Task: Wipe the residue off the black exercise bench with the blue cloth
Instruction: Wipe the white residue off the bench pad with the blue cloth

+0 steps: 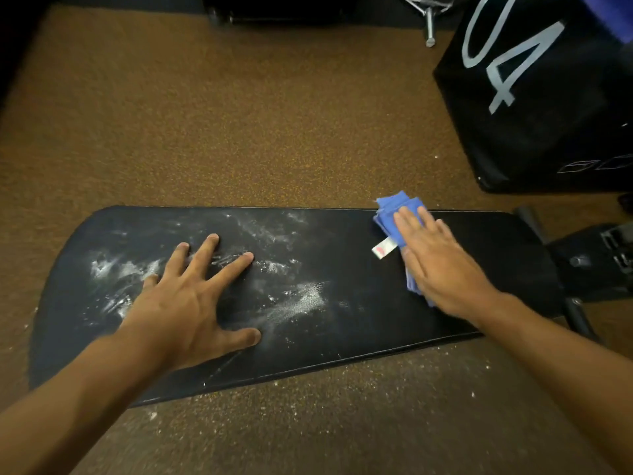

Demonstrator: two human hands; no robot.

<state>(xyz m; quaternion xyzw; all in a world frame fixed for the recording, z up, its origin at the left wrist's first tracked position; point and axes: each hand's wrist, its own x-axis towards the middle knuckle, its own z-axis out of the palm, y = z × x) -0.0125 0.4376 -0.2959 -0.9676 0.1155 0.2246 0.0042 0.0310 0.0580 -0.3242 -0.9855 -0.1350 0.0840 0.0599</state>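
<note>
1. Black padded exercise bench [359, 303] lies across the middle of the frame on brown speckled carpet [239, 114]; white powdery residue [301, 299] streaks its left and centre.
2. Left hand [185, 303], fingers spread flat, presses on the residue.
3. Right hand [442, 265], flat and open, presses the folded blue cloth [394, 210] onto the bench's right part; the cloth's white tag [382, 248] bears an unreadable red mark.
4. Black box [548, 114] at upper right reads "04".
</note>
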